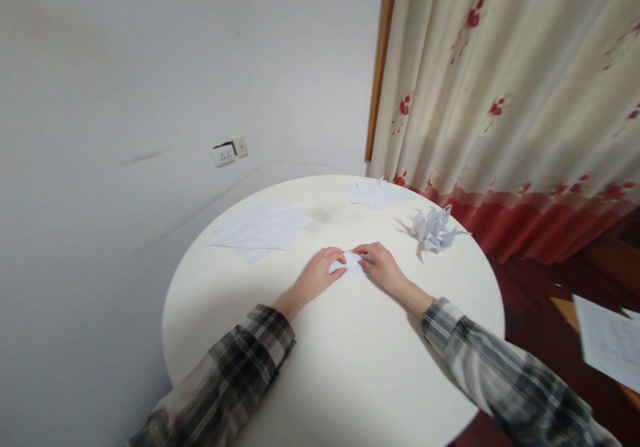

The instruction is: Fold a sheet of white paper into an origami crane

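My left hand [324, 268] and right hand [384, 267] both pinch a small white paper piece [355, 268] between them, on the round white table [360, 360]. From it, flat white sheets [263, 225] lie at ten o'clock, smaller white papers [375, 195] just past twelve, spiky folded-paper shapes [434, 232] at two.

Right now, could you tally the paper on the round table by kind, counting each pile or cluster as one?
Small piece being handled: 1
Flat paper piles: 2 (left pile, far pile)
Folded-paper cluster: 1
Total: 4
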`<state>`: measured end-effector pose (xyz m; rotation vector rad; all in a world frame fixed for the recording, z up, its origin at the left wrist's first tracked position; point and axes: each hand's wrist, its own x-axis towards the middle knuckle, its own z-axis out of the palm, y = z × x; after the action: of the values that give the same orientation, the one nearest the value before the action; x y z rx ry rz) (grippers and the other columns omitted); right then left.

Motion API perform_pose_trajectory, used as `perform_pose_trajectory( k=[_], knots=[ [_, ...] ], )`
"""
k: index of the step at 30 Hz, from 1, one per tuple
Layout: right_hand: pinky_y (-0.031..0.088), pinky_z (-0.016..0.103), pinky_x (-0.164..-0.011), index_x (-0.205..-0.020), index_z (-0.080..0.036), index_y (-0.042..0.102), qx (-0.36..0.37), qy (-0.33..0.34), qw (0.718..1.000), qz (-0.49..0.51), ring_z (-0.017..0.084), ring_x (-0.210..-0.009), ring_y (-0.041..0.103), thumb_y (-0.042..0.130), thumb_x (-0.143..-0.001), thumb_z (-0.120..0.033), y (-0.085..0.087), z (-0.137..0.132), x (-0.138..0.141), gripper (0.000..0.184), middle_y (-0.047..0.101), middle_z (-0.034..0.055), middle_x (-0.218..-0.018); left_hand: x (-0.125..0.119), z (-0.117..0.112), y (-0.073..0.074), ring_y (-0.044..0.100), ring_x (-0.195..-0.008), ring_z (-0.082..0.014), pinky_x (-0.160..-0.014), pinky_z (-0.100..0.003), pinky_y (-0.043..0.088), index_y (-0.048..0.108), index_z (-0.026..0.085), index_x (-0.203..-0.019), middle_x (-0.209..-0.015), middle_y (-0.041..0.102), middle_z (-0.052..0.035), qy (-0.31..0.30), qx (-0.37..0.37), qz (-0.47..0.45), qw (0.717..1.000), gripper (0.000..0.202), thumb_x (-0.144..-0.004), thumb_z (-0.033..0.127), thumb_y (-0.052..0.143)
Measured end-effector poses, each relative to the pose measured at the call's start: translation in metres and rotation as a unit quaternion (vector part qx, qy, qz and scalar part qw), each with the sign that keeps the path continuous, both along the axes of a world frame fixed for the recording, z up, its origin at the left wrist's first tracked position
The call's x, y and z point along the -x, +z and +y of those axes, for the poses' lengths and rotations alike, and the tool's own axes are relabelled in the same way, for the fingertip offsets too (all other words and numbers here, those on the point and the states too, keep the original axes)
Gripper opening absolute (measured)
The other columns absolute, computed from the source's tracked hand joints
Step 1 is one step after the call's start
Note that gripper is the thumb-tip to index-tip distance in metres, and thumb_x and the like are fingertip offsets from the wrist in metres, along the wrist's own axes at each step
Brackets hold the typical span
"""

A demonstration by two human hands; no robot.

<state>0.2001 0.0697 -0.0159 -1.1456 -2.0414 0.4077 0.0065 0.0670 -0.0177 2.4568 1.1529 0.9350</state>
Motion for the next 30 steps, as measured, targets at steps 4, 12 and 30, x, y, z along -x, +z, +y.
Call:
perform_pose_trajectory(
  k=[4, 12, 30],
  knots=[
    [0.042, 0.033, -0.074, -0.091, -0.019, 0.06, -0.029, -0.001, 0.999, -0.017, 0.018, -0.079, 0.048, 0.055, -0.071, -0.003, -0.002, 0.0, 0.0, 0.026, 0.065, 0.0037, -0.087, -0.001, 0.001, -0.001, 0.052, -0.097, -0.0169, -0.09, -0.033, 0.04, 0.057, 0.02, -0.089, -0.099, 0.06, -0.0033, -0.004, -0.012, -0.004, 1.0, 0.017, -0.073, 0.017, 0.06],
    [0.042, 0.029, -0.07, -0.092, -0.017, 0.06, -0.047, 0.013, 0.999, -0.014, 0.015, -0.073, 0.05, 0.051, -0.07, 0.0, 0.001, -0.003, 0.003, 0.029, 0.059, 0.0036, -0.077, 0.0, 0.001, 0.005, 0.051, -0.095, -0.017, -0.087, -0.032, 0.04, 0.057, 0.02, -0.09, -0.093, 0.06, -0.0018, -0.011, -0.018, 0.012, 1.0, 0.019, -0.072, 0.016, 0.061],
    [0.038, 0.027, -0.066, -0.08, -0.017, 0.059, -0.105, -0.007, 0.988, -0.117, 0.016, -0.072, 0.048, 0.052, -0.072, -0.008, 0.003, -0.011, 0.0, 0.014, 0.055, 0.0043, -0.076, 0.003, -0.001, 0.002, 0.053, -0.094, -0.0169, -0.088, -0.031, 0.041, 0.055, 0.021, -0.101, -0.097, 0.06, -0.0021, -0.023, -0.026, 0.057, 0.998, 0.026, -0.076, 0.023, 0.057]
  ],
)
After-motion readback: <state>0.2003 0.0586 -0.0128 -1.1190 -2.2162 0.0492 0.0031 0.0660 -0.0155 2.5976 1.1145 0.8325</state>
